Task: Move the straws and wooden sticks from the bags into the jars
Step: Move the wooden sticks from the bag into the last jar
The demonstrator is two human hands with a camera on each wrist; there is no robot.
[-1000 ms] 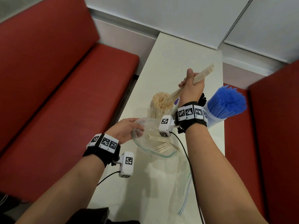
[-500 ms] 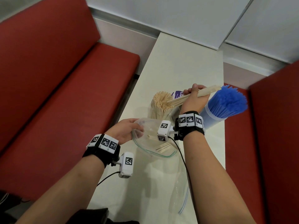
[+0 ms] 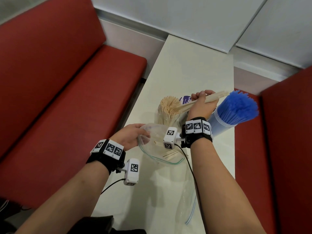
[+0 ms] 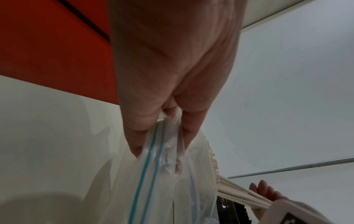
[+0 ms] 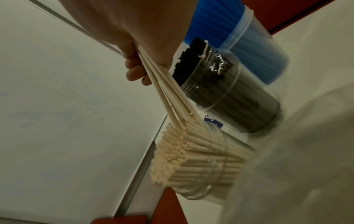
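Partial white lettering, perhaps "Cla", on a purple label (image 3: pixel 186 100) behind the straw jar (image 3: pixel 168 114).

Clear glossy plastic bag (image 3: pixel 152 146), smooth matt pale straws (image 3: pixel 168 107), clear plastic jar (image 5: pixel 220 159), smooth white table (image 3: pixel 185 73).

- The left hand (image 3: pixel 130 137) is reaching forward, thumb and fingers (image 4: pixel 134 130) pinching a bag's rim.
- The right hand (image 3: pixel 201 105) is raised farther ahead, fingers (image 5: pixel 134 72) curling round a tilted bundle of pale straws.
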